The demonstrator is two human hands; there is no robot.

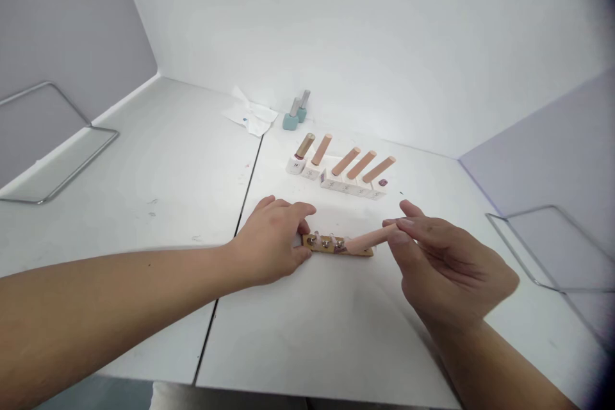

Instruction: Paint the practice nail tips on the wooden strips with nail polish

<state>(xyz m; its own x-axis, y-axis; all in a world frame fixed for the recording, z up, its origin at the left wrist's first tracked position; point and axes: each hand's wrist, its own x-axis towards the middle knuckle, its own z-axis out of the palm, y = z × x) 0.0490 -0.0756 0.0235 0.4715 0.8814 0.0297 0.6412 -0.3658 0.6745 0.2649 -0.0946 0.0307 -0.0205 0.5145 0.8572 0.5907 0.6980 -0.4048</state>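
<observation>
Right hand (pixel 446 266) holds rod (pixel 372 237); others (pixel 360 164) fill white holders (pixel 343 182).

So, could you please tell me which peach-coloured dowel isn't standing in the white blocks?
The dowel pinched in the right hand, held over the wooden strip; the other four dowels stand in the white blocks.

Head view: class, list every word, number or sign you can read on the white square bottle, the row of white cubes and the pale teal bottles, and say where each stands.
"19" (second digit unsure): front of the white square bottle with the tan cap.
Small printed marks on the row of white cubes: too small to read.
Pale teal bottles: nothing readable.
</observation>
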